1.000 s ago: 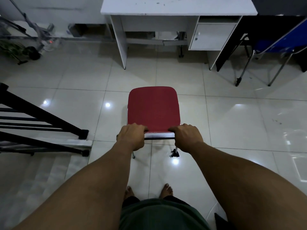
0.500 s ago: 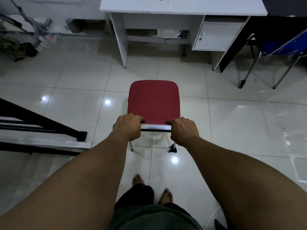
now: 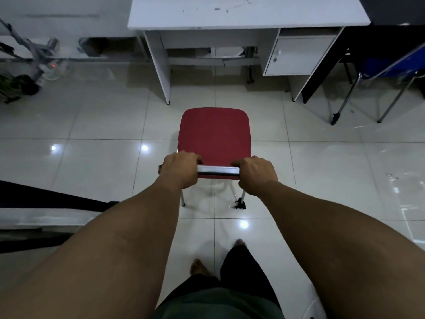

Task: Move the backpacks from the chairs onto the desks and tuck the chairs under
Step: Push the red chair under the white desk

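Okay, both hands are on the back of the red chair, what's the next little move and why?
Probably push the red chair straight ahead into the opening under the white desk. Left hand and right hand both grip its back rail, the seat is bare, and a strip of floor separates the chair from the desk. The opening between the desk's side panel and its cabinet lies directly in line.

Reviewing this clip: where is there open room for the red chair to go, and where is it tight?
Free: the gap under the white desk, between its left panel and the cabinet, and the bare tiles in front of the red chair. Crowded: right, by the blue chair; far left, by the cluttered stand. Left hand and right hand grip the backrest.
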Demonstrator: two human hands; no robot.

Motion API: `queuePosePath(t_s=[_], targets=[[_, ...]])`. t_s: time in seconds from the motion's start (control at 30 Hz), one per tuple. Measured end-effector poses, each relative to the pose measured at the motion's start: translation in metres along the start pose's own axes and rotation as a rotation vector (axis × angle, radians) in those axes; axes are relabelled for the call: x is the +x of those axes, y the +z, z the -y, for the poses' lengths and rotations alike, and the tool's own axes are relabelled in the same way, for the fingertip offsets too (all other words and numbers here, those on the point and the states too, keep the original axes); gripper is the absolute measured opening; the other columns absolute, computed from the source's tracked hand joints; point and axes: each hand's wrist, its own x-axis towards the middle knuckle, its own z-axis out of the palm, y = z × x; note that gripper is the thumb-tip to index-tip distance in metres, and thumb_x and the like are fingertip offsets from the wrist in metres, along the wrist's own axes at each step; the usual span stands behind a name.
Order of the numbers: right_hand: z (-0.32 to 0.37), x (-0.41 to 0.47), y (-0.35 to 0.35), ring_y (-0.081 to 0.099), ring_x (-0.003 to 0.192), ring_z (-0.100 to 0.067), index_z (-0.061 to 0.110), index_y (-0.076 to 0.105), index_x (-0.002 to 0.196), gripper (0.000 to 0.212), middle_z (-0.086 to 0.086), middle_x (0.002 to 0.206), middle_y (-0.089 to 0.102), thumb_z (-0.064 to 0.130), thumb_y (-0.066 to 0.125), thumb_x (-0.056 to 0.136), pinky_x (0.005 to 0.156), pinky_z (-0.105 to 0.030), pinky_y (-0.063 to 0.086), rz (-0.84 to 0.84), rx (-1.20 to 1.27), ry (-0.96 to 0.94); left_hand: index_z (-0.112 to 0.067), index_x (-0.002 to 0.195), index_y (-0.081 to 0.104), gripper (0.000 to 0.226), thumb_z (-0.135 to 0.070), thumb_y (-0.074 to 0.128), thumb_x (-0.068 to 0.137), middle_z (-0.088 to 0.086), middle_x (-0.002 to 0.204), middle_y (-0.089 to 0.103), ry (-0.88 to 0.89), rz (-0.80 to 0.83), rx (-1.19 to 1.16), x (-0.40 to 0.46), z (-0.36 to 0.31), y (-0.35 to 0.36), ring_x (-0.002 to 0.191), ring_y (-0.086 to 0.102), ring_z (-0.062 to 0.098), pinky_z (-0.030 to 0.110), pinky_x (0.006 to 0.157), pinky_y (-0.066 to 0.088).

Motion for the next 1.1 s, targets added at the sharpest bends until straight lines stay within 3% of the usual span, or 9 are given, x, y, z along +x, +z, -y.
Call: queuePosePath(t_s=[0.2, 0.43, 0.67, 0.8, 1.1], targets=[[-0.022, 0.052, -0.018, 0.063, 0.071, -0.02, 0.033, 0.07, 0.107, 0.035, 0.005, 0.082, 0.069, 0.013, 0.071, 0.078, 0.065, -0.033, 0.055, -0.012, 0.007, 0.003, -0.034, 0.11, 0.067, 0.041, -0.013, 0.063, 0.075, -0.001, 0.094, 0.069, 0.014, -0.026, 0.002, 0.052, -0.007, -0.021, 0.085, 0.065, 0.025, 0.035, 0.077, 0.054], [-0.06, 0.133, -0.046, 0.062, 0.071, -0.022, 0.032, 0.07, 0.104, 0.034, 0.003, 0.079, 0.067, 0.012, 0.069, 0.077, 0.064, -0.033, 0.054, -0.015, -0.014, -0.012, -0.035, 0.112, 0.067, 0.044, -0.012, 0.064, 0.075, -0.001, 0.093, 0.068, -0.028, -0.026, -0.035, 0.131, -0.017, -0.052, 0.084, 0.064, 0.024, 0.036, 0.077, 0.055], [-0.083, 0.204, -0.072, 0.059, 0.073, -0.02, 0.035, 0.068, 0.115, 0.044, 0.003, 0.087, 0.07, 0.01, 0.067, 0.079, 0.062, -0.029, 0.044, 0.007, -0.003, -0.064, -0.036, 0.118, 0.064, 0.047, -0.015, 0.065, 0.076, -0.003, 0.099, 0.068, -0.059, 0.017, -0.037, 0.202, -0.015, -0.081, 0.09, 0.063, 0.023, 0.038, 0.08, 0.055], [-0.094, 0.236, -0.084, 0.053, 0.07, -0.019, 0.032, 0.069, 0.111, 0.042, 0.005, 0.083, 0.067, 0.006, 0.065, 0.079, 0.061, -0.029, 0.04, 0.017, -0.002, -0.06, -0.038, 0.116, 0.063, 0.05, -0.015, 0.064, 0.072, -0.003, 0.098, 0.068, -0.078, 0.015, -0.04, 0.235, -0.014, -0.094, 0.087, 0.063, 0.024, 0.038, 0.08, 0.055], [-0.115, 0.326, -0.106, 0.062, 0.073, -0.017, 0.037, 0.068, 0.115, 0.041, 0.007, 0.089, 0.071, 0.014, 0.068, 0.082, 0.065, -0.029, 0.051, 0.017, 0.016, -0.018, -0.036, 0.119, 0.064, 0.05, -0.016, 0.064, 0.073, -0.002, 0.101, 0.069, -0.037, 0.009, -0.052, 0.318, -0.005, -0.128, 0.089, 0.063, 0.024, 0.037, 0.079, 0.054]])
